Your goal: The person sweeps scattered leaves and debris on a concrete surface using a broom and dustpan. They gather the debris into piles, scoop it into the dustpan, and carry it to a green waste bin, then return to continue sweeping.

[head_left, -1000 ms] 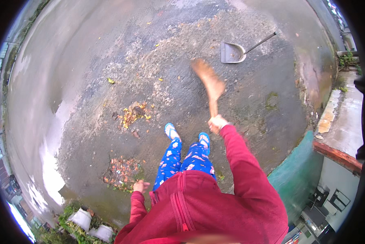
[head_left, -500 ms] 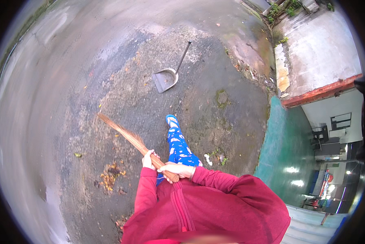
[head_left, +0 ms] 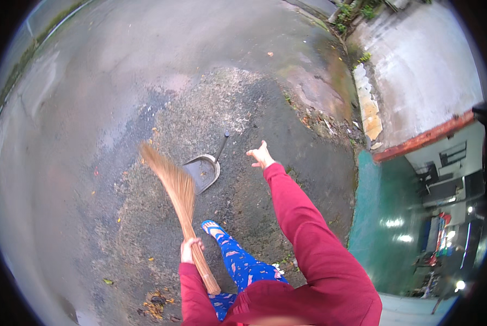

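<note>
Maroon sleeves (head_left: 304, 217), blue patterned trousers (head_left: 244, 263)

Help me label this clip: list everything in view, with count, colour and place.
Broom: 1, straw-brown, in left hand
Dustpan: 1, grey, ground, right of broom
Leaf clump: 1, yellow-brown, lower left
Loose leaves: several, yellowish, left
Ground: 1, mottled grey, centre and left
Plants: several, green, top right
Slab: 1, whitish, upper right
Edging: 1, red, below slab
Floor: 1, green, right
Indoor items: several, mixed, far right, indistinct
Sandal: 1 visible, blue, lower centre
Trousers: 1 pair, patterned blue, lower centre
Jacket: 1, dark red, bottom
Left hand: 1, bare, around broom
Right hand: 1, bare, open, right of dustpan
</note>
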Motion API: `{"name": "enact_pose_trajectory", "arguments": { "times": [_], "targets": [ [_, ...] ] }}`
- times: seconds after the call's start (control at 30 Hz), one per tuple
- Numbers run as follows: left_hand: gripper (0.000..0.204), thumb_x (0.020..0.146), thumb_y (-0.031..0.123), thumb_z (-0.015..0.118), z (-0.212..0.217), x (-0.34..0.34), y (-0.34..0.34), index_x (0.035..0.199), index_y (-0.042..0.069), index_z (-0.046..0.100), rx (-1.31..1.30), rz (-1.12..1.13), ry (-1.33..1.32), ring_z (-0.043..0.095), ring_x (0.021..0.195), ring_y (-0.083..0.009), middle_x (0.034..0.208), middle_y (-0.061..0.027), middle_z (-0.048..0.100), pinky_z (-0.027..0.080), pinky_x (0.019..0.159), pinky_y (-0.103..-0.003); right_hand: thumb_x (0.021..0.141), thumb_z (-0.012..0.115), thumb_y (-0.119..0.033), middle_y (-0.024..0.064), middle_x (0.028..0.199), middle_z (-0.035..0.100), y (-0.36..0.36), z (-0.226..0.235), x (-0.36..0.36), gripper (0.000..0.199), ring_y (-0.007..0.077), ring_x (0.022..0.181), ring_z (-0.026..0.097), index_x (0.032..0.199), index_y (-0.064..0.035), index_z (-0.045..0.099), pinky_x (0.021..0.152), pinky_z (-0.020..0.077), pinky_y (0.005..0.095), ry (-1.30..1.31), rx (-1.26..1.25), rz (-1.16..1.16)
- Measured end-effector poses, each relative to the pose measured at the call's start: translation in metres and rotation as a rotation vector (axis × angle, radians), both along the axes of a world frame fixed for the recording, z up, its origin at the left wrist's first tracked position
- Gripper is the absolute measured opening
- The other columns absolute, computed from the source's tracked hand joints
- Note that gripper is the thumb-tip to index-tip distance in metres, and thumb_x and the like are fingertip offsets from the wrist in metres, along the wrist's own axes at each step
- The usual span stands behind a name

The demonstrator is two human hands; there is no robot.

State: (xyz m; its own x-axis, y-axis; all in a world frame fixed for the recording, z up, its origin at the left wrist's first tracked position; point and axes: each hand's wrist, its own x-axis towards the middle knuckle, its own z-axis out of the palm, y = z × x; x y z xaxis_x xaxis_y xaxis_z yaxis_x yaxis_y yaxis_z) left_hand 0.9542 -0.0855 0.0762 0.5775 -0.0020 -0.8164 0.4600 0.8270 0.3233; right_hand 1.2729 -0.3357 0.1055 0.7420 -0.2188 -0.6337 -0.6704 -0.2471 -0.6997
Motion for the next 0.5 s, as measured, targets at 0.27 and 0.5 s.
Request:
{"name": "enact_pose_trajectory", "arguments": {
  "times": [0.27, 0.5],
  "targets": [
    [0.037, 0.066, 0.009, 0.056, -0.028, 0.119, 0.015, 0.099, 0.0, 0.042, 0.11, -0.208, -0.137, 0.05, 0.053, -0.0124, 0.083, -0.0099, 0.055, 0.045, 0.044, -0.024, 0.065, 0.064, -0.026, 0.0099, 0.114, 0.041, 0.026, -0.091, 0.068, 0.058, 0.0275, 0.095, 0.048, 0.118, -0.0255, 0.041, 0.06, 0.0472, 0.0423, -0.089, -0.16, 0.382],
    [0.049, 0.066, 0.005, 0.054, -0.106, 0.105, 0.034, 0.112, 0.006, 0.037, -0.036, -0.035, -0.098, 0.049, 0.053, -0.0122, 0.08, -0.0112, 0.053, 0.043, 0.044, -0.025, 0.069, 0.059, -0.036, 0.0106, 0.096, 0.057, 0.054, -0.082, 0.048, 0.039, 0.0259, 0.087, 0.056, 0.1, -0.0123, 0.056, 0.077, 0.0421, 0.0339, -0.06, -0.999, 0.988]
  ]
}}
